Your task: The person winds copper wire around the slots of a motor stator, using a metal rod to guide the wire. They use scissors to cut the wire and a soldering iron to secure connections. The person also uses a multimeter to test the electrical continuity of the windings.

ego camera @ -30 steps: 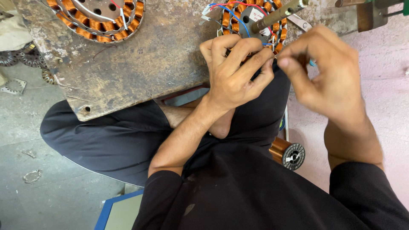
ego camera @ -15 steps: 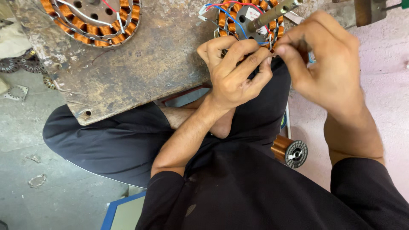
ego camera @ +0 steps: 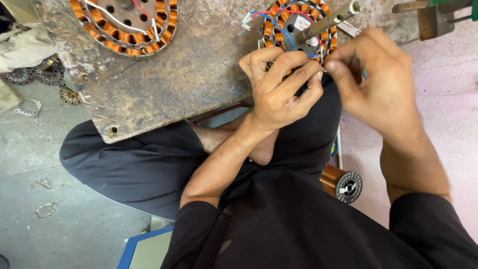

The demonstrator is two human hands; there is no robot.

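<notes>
Left hand [ego camera: 279, 92]: grip curled narrow, fingers pressing the near rim of the wound stator [ego camera: 298, 27]. Right hand [ego camera: 373, 84]: thumb and forefinger pinched together just beside that rim; whatever they pinch is too fine to see. Stator sits at the counter's [ego camera: 189, 74] far right edge: copper coils in a ring, red and blue leads, metal shaft tilted rightward. Second stator [ego camera: 127, 25] far left.

Small white paper label [ego camera: 302, 22] on copper-wound stator [ego camera: 279, 25], beside shaft.
</notes>
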